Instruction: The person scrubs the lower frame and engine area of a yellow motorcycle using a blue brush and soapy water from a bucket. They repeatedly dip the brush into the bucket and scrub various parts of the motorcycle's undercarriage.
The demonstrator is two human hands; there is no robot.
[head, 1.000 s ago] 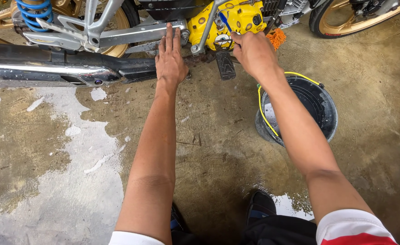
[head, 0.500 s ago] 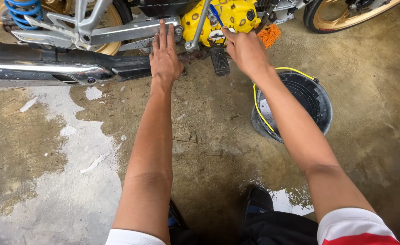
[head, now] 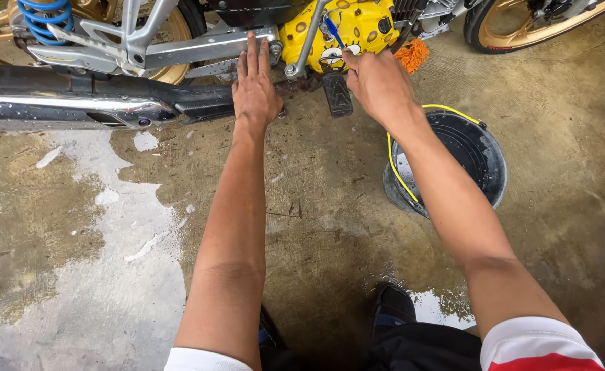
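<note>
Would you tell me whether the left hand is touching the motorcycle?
Touching: the head view shows the left hand flat against the motorcycle frame.

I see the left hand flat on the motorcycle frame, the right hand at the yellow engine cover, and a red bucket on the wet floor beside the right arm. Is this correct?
Not quite: the head view shows the bucket is black with a yellow handle, not red. The rest holds: left hand flat on the frame, right hand at the yellow engine cover.

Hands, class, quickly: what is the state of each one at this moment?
Left hand: open, fingers flat against the motorcycle frame.
Right hand: closed on a small blue-handled tool at the yellow engine cover.
</note>
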